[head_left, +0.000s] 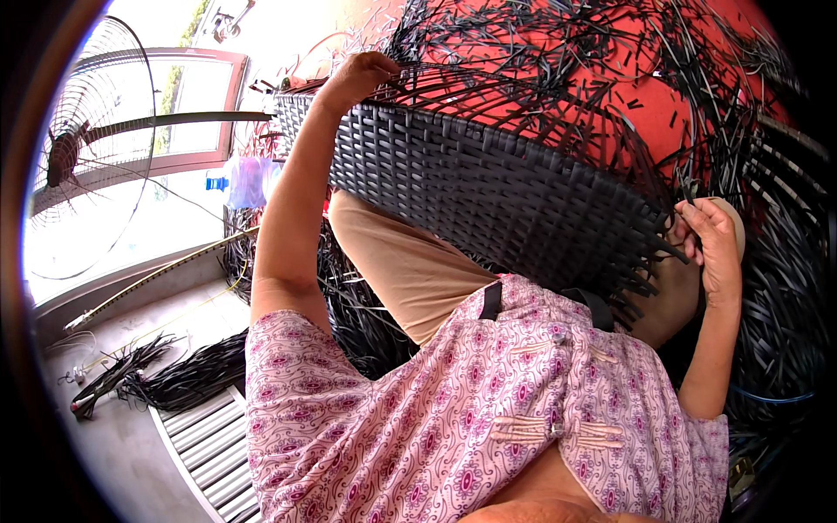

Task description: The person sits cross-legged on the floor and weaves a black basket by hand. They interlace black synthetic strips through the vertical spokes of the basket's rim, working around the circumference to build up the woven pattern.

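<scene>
A black woven wicker panel (488, 170) lies slantwise across my lap, with loose strip ends sticking out along its far edge and its right end. My left hand (359, 78) is at the far left edge of the panel, fingers curled and pinching a black plastic strip (418, 70). Beside the panel's right end, above my knee, my right hand (711, 234) is closed with its fingertips together. A narrow dark piece rises by those fingertips, but what it is cannot be made out.
Cut black strips (558, 44) litter the red floor covering (641, 113) beyond the panel. A thick heap of long strips (785, 305) lies at the right. At the left are a wire-caged fan (65, 157), a plastic bottle (248, 181), a strip bundle (196, 370) and a slatted surface (214, 453).
</scene>
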Demonstrator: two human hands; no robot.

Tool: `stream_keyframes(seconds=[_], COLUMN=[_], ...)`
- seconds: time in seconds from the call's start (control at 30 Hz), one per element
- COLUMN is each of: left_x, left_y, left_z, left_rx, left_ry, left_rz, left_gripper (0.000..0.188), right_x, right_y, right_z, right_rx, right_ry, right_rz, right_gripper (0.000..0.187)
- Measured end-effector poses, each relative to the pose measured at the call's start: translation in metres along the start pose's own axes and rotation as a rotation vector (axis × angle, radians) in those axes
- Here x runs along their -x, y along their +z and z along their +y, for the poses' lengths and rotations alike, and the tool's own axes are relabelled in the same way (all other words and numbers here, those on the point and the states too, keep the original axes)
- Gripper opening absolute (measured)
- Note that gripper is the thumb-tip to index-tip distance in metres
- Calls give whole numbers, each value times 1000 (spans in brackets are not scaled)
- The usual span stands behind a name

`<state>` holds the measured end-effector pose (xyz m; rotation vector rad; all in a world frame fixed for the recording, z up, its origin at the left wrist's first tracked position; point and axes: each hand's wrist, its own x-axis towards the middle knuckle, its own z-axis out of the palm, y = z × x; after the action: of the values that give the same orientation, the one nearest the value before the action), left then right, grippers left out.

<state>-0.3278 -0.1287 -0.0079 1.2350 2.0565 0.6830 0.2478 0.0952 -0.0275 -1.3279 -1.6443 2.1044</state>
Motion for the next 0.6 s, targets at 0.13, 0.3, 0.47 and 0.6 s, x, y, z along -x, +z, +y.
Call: stream_keyframes(seconds=[0.13,0.3,0.47,0.6], left_x=[6,24,35,42], left_y=[-14,-23,-12,1], left_z=[-6,-41,-43,-38], left_rx=[-379,-429,-462,-482], left_ry=[-31,-38,-57,-76], left_rz=[222,282,355,443], left_gripper=[26,23,24,25], right_x=[-14,-19,-21,-31], right_y=[37,38,46,46], right_z=[12,7,-1,4], right_rx=[-147,-259,-210,-270], right_ry=[72,120,173,137], right_rz=[237,-61,-49,-38], right_gripper=[29,37,33,31])
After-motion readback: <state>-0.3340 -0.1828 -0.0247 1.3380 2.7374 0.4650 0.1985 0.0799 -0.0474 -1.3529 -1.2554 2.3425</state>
